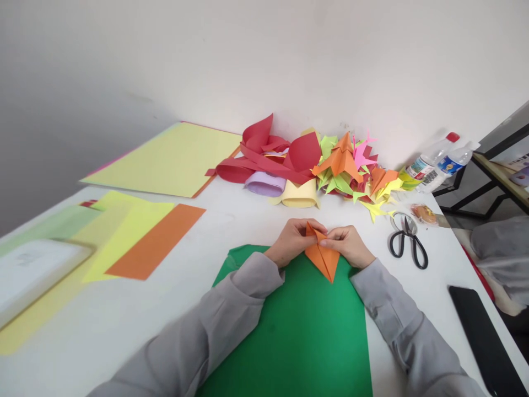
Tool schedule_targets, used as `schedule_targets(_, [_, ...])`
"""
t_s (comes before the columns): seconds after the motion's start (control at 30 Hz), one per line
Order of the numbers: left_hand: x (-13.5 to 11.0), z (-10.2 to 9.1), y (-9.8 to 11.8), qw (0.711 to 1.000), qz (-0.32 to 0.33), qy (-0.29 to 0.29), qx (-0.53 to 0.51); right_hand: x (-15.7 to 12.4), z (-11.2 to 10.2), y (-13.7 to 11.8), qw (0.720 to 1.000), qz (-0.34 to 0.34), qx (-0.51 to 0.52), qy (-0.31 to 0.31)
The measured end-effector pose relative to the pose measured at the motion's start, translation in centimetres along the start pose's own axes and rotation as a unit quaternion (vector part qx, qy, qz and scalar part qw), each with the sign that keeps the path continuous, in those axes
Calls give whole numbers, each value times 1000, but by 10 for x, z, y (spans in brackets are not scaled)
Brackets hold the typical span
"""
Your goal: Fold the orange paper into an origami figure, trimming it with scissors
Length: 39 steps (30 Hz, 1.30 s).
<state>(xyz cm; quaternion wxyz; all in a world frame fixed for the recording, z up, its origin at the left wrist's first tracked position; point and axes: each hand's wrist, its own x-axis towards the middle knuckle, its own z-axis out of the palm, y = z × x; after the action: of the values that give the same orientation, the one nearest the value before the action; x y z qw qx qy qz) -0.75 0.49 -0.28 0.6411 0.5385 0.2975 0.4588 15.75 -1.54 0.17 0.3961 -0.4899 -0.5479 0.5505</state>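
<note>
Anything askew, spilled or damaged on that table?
No spill visible, and the held orange paper shows no obvious tear. The two bottles at back right appear tilted, perhaps from lens distortion. On the left, the paper strips lie skewed and overlapping, not squarely stacked.

- Papercraft worktable (149, 325), butted against plain wall (264, 60) at 12 o'clock; home or office can't be told.
- Coloured sheets (165, 160) stacked at 11.
- Folded paper models (343, 157) heaped, 12 to 1.
- Scissors (409, 229) laid between 1 and 2.
- Black-framed shelf (502, 179) seen at 2.
</note>
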Motion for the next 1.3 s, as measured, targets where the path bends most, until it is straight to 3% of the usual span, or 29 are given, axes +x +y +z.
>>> schedule_targets(0.1, [1,-2,-1,999,21,-14,23,-1,0,-2,1000,0,-16,-9])
schedule_targets(0.3, [1,0,3,999,12,28,22,1,2,0,1000,-5,-14,14])
schedule_targets(0.57, [0,-1,2,996,-50,56,-51,-1,2,-1,999,20,31,11])
schedule_targets(0.97, [5,-1,-1,986,-15,142,-90,-4,1,-6,1000,30,4,-1])
schedule_targets(1.3, [6,-1,2,977,-39,142,-156,-1,-2,1,1000,11,-8,-13])
